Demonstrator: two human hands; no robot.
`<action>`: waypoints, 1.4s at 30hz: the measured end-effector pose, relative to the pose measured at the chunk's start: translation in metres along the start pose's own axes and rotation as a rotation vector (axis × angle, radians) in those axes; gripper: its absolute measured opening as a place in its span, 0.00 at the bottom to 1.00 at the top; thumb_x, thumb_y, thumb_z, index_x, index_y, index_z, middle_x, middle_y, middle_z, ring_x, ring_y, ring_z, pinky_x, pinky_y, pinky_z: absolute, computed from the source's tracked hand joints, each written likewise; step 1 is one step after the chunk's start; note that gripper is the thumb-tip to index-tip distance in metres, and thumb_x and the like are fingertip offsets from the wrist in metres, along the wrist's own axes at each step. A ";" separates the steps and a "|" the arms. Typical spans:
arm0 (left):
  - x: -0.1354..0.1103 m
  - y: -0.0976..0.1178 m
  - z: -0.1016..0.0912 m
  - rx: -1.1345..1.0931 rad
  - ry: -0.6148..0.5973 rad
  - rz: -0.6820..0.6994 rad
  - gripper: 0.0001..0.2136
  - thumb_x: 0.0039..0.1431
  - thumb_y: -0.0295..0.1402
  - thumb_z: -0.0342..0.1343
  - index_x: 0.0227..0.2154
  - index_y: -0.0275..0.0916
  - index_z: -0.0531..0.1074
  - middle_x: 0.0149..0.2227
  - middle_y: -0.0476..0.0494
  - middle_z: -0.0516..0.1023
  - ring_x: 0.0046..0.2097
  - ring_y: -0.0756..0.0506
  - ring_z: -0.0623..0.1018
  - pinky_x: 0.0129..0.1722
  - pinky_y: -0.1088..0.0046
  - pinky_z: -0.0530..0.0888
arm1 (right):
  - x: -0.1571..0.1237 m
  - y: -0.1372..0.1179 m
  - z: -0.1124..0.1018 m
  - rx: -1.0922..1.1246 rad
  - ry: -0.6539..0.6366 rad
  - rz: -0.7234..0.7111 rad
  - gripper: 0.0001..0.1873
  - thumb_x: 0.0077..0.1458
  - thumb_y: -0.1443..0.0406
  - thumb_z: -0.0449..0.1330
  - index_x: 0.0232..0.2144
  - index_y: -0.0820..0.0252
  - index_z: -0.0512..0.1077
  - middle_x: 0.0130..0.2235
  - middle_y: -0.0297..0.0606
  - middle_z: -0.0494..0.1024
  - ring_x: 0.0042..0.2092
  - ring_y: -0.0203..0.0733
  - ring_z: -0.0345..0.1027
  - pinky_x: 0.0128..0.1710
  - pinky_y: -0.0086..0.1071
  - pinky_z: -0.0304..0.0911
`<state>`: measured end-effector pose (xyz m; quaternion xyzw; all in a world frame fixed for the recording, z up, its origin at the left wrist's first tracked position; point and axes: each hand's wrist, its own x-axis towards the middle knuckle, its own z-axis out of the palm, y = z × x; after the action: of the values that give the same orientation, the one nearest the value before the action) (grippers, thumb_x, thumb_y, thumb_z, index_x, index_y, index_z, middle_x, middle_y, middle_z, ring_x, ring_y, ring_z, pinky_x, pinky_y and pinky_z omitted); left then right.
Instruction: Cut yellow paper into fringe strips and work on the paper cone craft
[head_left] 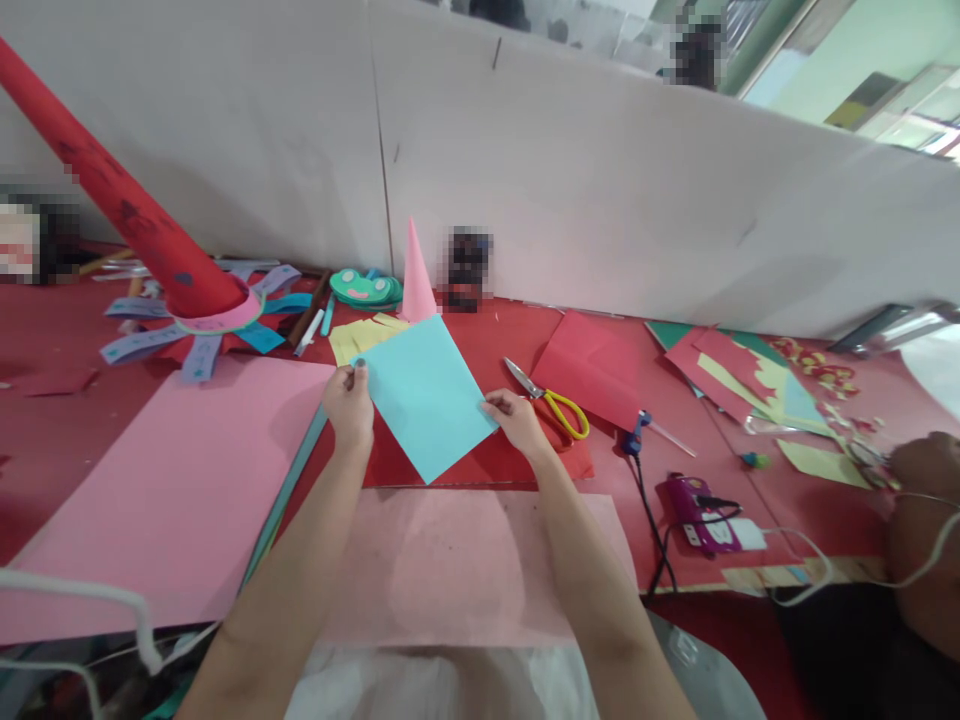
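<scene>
A light blue sheet of paper is held above the red table, turned like a diamond. My left hand pinches its left corner, fingers closed on the edge. My right hand pinches its right corner the same way. Beneath the sheet lies red paper, and nearer to me a pale pink sheet. A small pink paper cone stands upright just beyond the blue sheet.
A large pink sheet covers the left. A red cone with paper strips stands far left. Yellow-handled scissors, a glue gun, a purple device with cables and paper scraps lie right. Another person's arm is at right.
</scene>
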<state>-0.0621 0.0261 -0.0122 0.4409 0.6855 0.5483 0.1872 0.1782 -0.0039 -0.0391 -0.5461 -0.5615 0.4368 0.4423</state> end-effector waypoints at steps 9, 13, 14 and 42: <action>0.001 0.004 -0.003 0.020 0.031 -0.015 0.17 0.58 0.34 0.50 0.16 0.39 0.54 0.17 0.55 0.52 0.22 0.52 0.55 0.24 0.74 0.53 | 0.002 0.004 0.000 0.039 -0.038 0.082 0.17 0.44 0.53 0.61 0.32 0.59 0.70 0.29 0.33 0.72 0.18 0.30 0.58 0.19 0.29 0.57; 0.003 0.004 -0.004 0.017 0.044 -0.017 0.17 0.57 0.33 0.50 0.16 0.39 0.54 0.16 0.55 0.53 0.22 0.52 0.56 0.24 0.74 0.53 | 0.000 -0.002 -0.001 0.031 -0.041 0.113 0.18 0.42 0.52 0.62 0.30 0.59 0.69 0.22 0.26 0.65 0.14 0.28 0.53 0.15 0.28 0.49; 0.003 0.004 -0.004 0.016 0.046 -0.019 0.17 0.57 0.33 0.50 0.16 0.39 0.54 0.16 0.55 0.53 0.22 0.52 0.56 0.24 0.74 0.54 | -0.002 -0.004 -0.002 0.026 -0.054 0.117 0.18 0.43 0.52 0.62 0.30 0.59 0.69 0.20 0.25 0.64 0.14 0.28 0.53 0.15 0.28 0.49; -0.029 -0.003 0.026 -0.104 -0.771 -0.116 0.14 0.47 0.45 0.54 0.19 0.40 0.64 0.19 0.49 0.66 0.25 0.47 0.67 0.24 0.73 0.60 | -0.001 -0.006 -0.004 0.013 0.136 0.103 0.26 0.48 0.43 0.53 0.25 0.61 0.71 0.23 0.33 0.67 0.26 0.35 0.58 0.26 0.28 0.55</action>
<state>-0.0283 0.0175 -0.0298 0.5649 0.5599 0.3650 0.4839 0.1811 -0.0049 -0.0321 -0.5998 -0.4986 0.4246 0.4597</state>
